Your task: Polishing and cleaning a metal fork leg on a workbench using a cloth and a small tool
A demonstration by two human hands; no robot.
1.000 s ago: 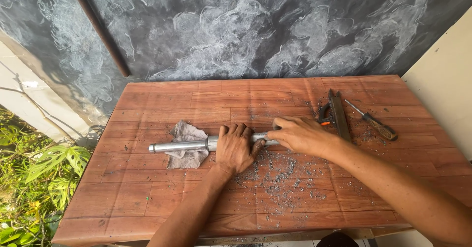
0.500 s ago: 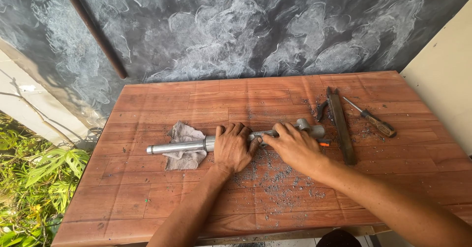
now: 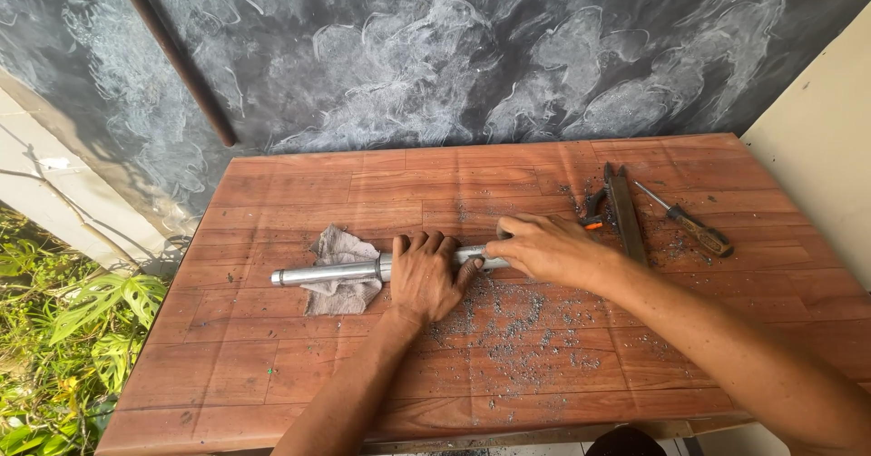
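Note:
A silver metal tube (image 3: 327, 273) lies lengthwise across a brown wooden table (image 3: 272, 193), its left part resting on a grey rag (image 3: 337, 245). My left hand (image 3: 425, 276) presses down on the tube's middle, fingers curled over it. My right hand (image 3: 549, 249) grips the tube's right end, which is hidden under the fingers. Grey metal filings (image 3: 508, 324) are scattered on the wood just below both hands.
Right of my hands lie a long flat metal file (image 3: 626, 211), a screwdriver with a brown handle (image 3: 689, 223) and pliers with an orange mark (image 3: 592, 209). A dark chalk-smeared wall stands behind the table. Green plants (image 3: 63, 329) grow at the left.
My right hand has slid left along the tube, back from the tools toward my left hand. The left hand and tube have stayed put.

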